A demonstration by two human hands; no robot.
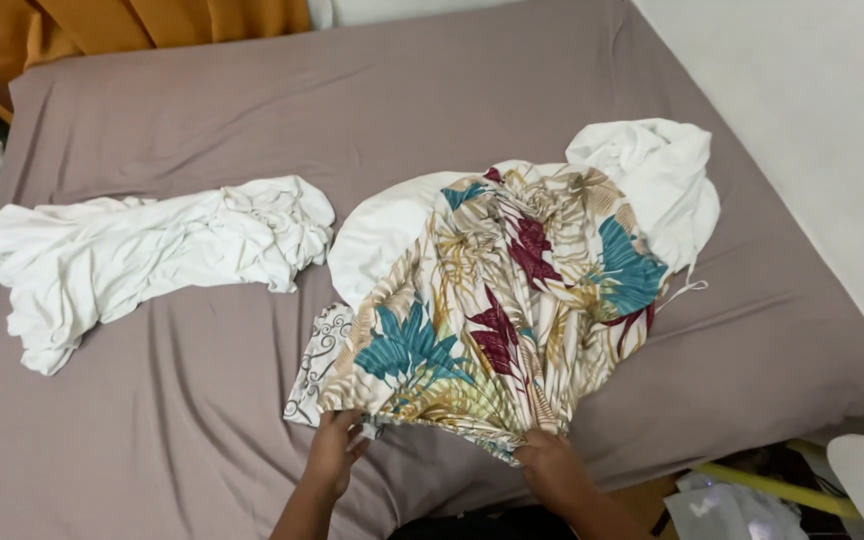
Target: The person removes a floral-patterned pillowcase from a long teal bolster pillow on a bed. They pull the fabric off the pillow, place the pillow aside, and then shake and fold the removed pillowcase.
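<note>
While both hands pinch the near hem of the leaf-printed cloth in teal, maroon and tan [502, 300], other laundry crowds the taupe bedsheet [202, 420]. The left hand [337, 445] is closed on the hem's left corner, and the right hand [549, 462] is closed on the gathered middle of that hem, the two well apart. Under the print lie a smooth white pillow [382, 225], a bunched white cloth [657, 170] and a white scroll-patterned cloth [317, 355]. A rumpled white garment [142, 255] sprawls to the left, apart from them. Mustard-orange fabric [152, 20] bunches beyond the bed.
</note>
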